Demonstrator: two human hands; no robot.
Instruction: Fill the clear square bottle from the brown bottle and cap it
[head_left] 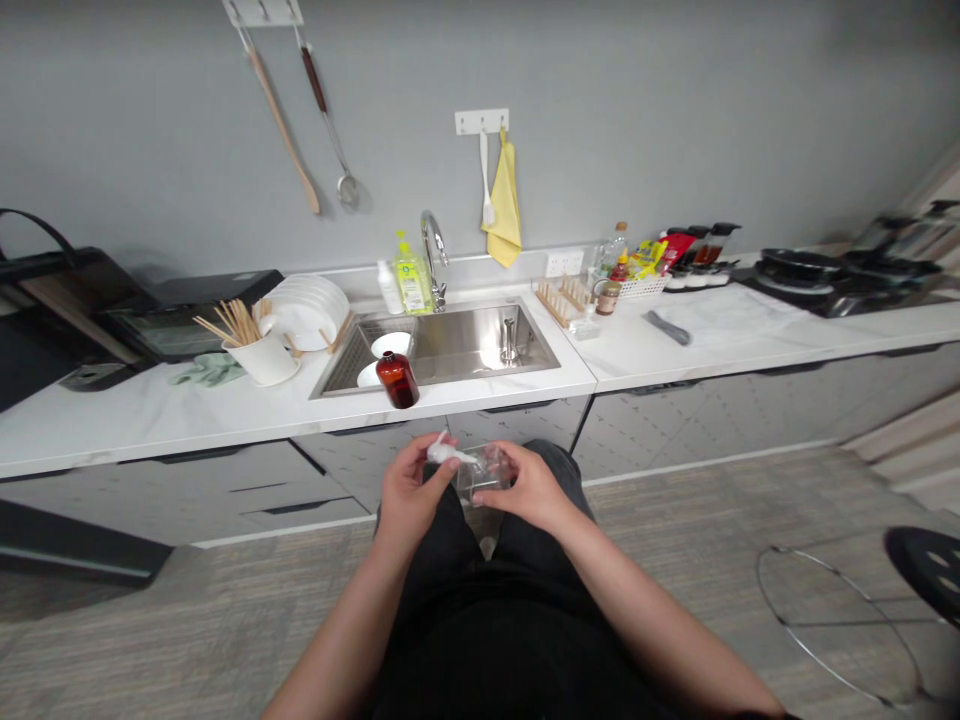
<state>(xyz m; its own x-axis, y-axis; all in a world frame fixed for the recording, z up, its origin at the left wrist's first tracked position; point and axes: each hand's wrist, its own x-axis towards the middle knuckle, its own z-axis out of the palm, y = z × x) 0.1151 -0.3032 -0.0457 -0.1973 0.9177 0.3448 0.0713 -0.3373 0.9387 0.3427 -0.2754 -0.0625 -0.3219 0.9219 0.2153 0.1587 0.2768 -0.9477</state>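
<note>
In front of my lap, my left hand (414, 487) is closed on a white pump head (444, 450), its thin tip pointing right. My right hand (527, 484) grips a small clear plastic container (480, 478) by its right side. The pump's tip lies over or against the container; whether it goes inside is hard to make out. Upright on the counter's front edge, beyond my hands, stands an amber bottle (397, 382) without a cap.
Behind the bottle is a steel sink (480, 372) with white bowls (391, 344) and a faucet (433, 240). A green soap bottle (411, 280) stands behind it. Chopsticks in a white holder (264, 360) and plates (304, 310) are left; a spice basket (641, 287) and pans (799, 268) right.
</note>
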